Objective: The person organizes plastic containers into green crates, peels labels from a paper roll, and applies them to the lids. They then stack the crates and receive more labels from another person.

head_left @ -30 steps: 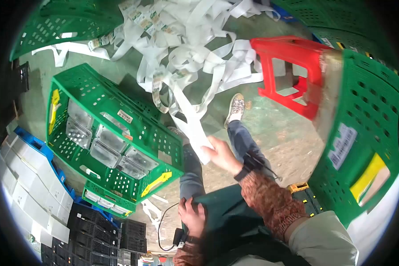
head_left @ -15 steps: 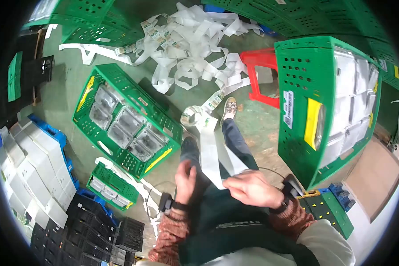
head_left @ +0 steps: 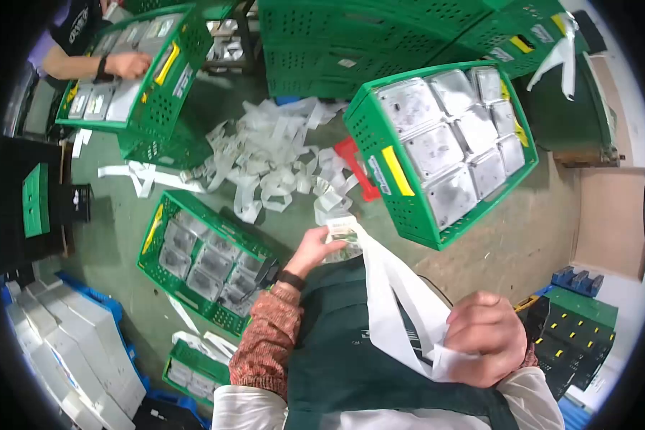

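Note:
My left hand point(head_left: 312, 251) is closed around the printed end of a label strip point(head_left: 342, 229), with thumb and fingers on it in front of my dark apron. From there a white backing strip point(head_left: 390, 294) runs down to the right in a loop. My right hand point(head_left: 486, 337) is closed on the lower part of this white strip, close to my body. To the right, a green crate point(head_left: 401, 215) holds several clear-lidded plastic tubs point(head_left: 437, 152). Another green crate point(head_left: 193, 304) with similar tubs stands on the floor to the left.
A heap of white strips point(head_left: 265, 150) lies on the floor ahead, beside a red stool point(head_left: 357, 168). At upper left, another person's hand point(head_left: 129, 64) rests over tubs in a green crate point(head_left: 150, 125). White boxes point(head_left: 72, 344) are stacked at lower left; green crates point(head_left: 322, 57) stand behind.
My left hand has moved up and taken hold of the printed strip. My right hand has moved right with the white strip. The view has lifted, bringing another person into sight.

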`<state>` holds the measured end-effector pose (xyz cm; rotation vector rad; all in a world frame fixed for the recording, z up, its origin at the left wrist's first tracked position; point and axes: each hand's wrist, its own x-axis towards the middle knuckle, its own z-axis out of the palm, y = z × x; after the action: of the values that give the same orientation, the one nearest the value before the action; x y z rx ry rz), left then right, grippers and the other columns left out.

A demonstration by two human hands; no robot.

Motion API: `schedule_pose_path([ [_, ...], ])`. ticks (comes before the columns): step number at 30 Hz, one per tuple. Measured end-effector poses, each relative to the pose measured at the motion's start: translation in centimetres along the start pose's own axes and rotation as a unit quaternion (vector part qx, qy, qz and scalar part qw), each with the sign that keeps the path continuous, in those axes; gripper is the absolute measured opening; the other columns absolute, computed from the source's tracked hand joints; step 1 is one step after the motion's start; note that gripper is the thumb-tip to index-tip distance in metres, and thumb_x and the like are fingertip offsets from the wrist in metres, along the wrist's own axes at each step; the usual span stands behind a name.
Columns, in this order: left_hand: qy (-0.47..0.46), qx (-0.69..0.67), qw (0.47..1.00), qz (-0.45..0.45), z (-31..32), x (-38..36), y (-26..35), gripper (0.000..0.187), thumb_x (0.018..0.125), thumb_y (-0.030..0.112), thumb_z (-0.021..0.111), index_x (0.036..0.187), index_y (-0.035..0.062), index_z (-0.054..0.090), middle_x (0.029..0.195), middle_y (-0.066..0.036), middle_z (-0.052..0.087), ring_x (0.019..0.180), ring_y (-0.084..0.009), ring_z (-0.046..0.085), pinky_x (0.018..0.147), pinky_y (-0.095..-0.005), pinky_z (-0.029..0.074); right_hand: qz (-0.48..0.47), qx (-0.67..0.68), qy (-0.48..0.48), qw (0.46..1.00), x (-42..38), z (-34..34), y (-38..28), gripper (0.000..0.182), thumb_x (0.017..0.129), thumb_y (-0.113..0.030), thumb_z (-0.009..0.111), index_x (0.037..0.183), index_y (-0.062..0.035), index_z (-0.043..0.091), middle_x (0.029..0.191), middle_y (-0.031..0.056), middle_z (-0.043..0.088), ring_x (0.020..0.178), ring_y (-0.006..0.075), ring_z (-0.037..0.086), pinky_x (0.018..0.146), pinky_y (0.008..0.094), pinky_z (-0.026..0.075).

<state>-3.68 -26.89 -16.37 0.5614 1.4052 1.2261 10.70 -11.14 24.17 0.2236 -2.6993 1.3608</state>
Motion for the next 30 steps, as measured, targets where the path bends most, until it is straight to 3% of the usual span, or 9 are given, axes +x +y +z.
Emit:
schedule_pose_path([
  [5, 0.082, -0.185, 0.976, 0.076, -3.1, -6.3, 11.0, 0.034, 0.088, 0.0, 0.065, 0.122, 0.0001, 0.061, 0.112, -0.003, 0.068, 0.099, -0.0097, 0.062, 0.088, -0.0262, 0.049, 0.153, 0.007, -0.055, 0.987, -4.0, 2.4, 3.2, 0.023, 0.073, -0.003, 0.062, 0.095, -0.0087, 0.066, 0.09, 0.0097, 0.064, 0.081, 0.0309, 0.062, 0.076, 0.0416, 0.049],
  [7, 0.1, -0.152, 0.977, 0.11, -4.2, -8.8, 15.8, 0.032, 0.088, 0.0, 0.065, 0.12, 0.0003, 0.062, 0.111, -0.003, 0.068, 0.096, -0.0082, 0.062, 0.086, -0.025, 0.049, 0.254, -0.214, -0.099, 0.938, -4.6, 4.9, 4.8, 0.035, 0.074, -0.003, 0.06, 0.109, -0.0073, 0.063, 0.104, 0.0132, 0.063, 0.093, 0.0344, 0.059, 0.082, 0.0437, 0.047],
  [8, 0.089, -0.115, 0.982, 0.121, -4.6, -10.0, 17.6, 0.033, 0.088, 0.0, 0.065, 0.12, 0.0004, 0.062, 0.111, -0.002, 0.068, 0.096, -0.0082, 0.062, 0.086, -0.0248, 0.049, 0.24, -0.354, -0.092, 0.899, -4.0, 5.2, 5.0, 0.042, 0.075, -0.003, 0.062, 0.117, -0.0065, 0.06, 0.114, 0.0145, 0.06, 0.1, 0.032, 0.059, 0.087, 0.0423, 0.046],
  [13, 0.005, 0.172, 0.969, 0.178, -3.3, -13.3, 23.5, 0.033, 0.087, 0.0, 0.064, 0.12, 0.0019, 0.063, 0.107, -0.005, 0.07, 0.093, -0.0102, 0.063, 0.083, -0.0264, 0.049, 0.086, -0.046, 0.24, 0.966, 2.8, 4.8, 3.7, 0.044, 0.078, -0.012, 0.072, 0.118, -0.0028, 0.058, 0.117, 0.0137, 0.06, 0.108, 0.0319, 0.057, 0.091, 0.0417, 0.046],
  [17, 0.027, 0.26, 0.924, 0.278, -0.3, -14.3, 25.5, 0.028, 0.087, -0.001, 0.063, 0.114, 0.0019, 0.066, 0.097, -0.008, 0.071, 0.085, -0.0128, 0.065, 0.076, -0.028, 0.05, 0.068, -0.117, 0.133, 0.982, 4.0, 6.4, 4.2, 0.028, 0.076, -0.019, 0.076, 0.099, -0.0064, 0.065, 0.096, 0.0091, 0.063, 0.094, 0.0287, 0.058, 0.08, 0.0402, 0.045],
  [23, 0.082, 0.033, 0.985, 0.147, -2.8, -16.1, 22.2, 0.025, 0.089, 0.004, 0.066, 0.113, 0.0003, 0.066, 0.096, 0.001, 0.069, 0.082, -0.0051, 0.06, 0.074, -0.0209, 0.048, 0.093, -0.002, 0.331, 0.939, 1.5, 6.2, 4.0, 0.013, 0.077, 0.003, 0.073, 0.087, -0.0006, 0.065, 0.081, 0.0073, 0.063, 0.07, 0.015, 0.062, 0.059, 0.0266, 0.049],
  [25, 0.117, -0.035, 0.983, 0.136, -3.8, -16.2, 21.5, 0.024, 0.088, 0.004, 0.066, 0.112, 0.001, 0.068, 0.093, 0.0, 0.069, 0.082, -0.005, 0.06, 0.075, -0.0219, 0.049, 0.081, -0.037, 0.359, 0.929, 0.9, 5.7, 3.7, 0.013, 0.078, 0.0, 0.073, 0.089, -0.0004, 0.065, 0.081, 0.009, 0.063, 0.073, 0.0203, 0.063, 0.064, 0.0297, 0.05],
  [28, 0.129, 0.163, 0.978, 0.029, -7.5, -16.5, 21.1, 0.023, 0.087, 0.009, 0.07, 0.108, 0.0015, 0.067, 0.091, 0.001, 0.068, 0.082, -0.0055, 0.058, 0.076, -0.0221, 0.048, 0.112, -0.066, 0.406, 0.904, 0.0, 5.2, 3.7, 0.013, 0.078, 0.002, 0.072, 0.089, 0.0007, 0.065, 0.083, 0.0094, 0.064, 0.073, 0.0167, 0.062, 0.066, 0.0281, 0.049],
  [30, 0.189, 0.173, 0.966, 0.039, -9.8, -16.1, 18.9, 0.021, 0.088, 0.012, 0.069, 0.105, 0.0017, 0.067, 0.09, 0.001, 0.066, 0.081, -0.0063, 0.056, 0.074, -0.0228, 0.047, 0.167, 0.071, 0.454, 0.872, -0.7, 5.0, 4.5, 0.015, 0.084, 0.001, 0.069, 0.097, -0.0006, 0.064, 0.086, 0.0029, 0.063, 0.077, 0.0091, 0.059, 0.068, 0.0241, 0.048],
])
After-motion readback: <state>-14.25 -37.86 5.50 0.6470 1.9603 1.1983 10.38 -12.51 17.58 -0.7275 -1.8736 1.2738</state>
